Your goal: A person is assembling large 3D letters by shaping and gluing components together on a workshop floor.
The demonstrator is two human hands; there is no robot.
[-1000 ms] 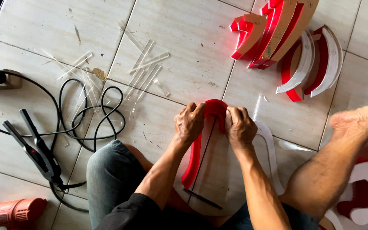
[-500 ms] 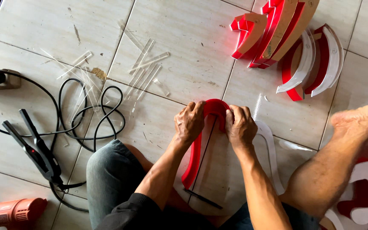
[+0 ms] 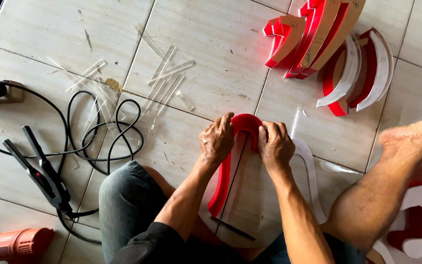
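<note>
A curved sign letter with a red acrylic rim (image 3: 242, 123) and a pale brown-papered face (image 3: 250, 195) rests between my knees on the tiled floor. My left hand (image 3: 217, 141) grips the red rim at its top left bend. Pressed against the rim's top right bend is my right hand (image 3: 275, 145). A thin dark line runs down the letter's face. A white curved strip (image 3: 311, 171) lies under the letter's right side.
Finished red-and-white letters (image 3: 328, 54) are stacked at top right, more (image 3: 418, 225) at bottom right by my bare foot (image 3: 406, 142). Clear acrylic strips (image 3: 164, 80) lie scattered on the tiles. A black clamp tool (image 3: 40, 173), coiled cable (image 3: 108, 132) and an orange power tool (image 3: 13, 244) lie left.
</note>
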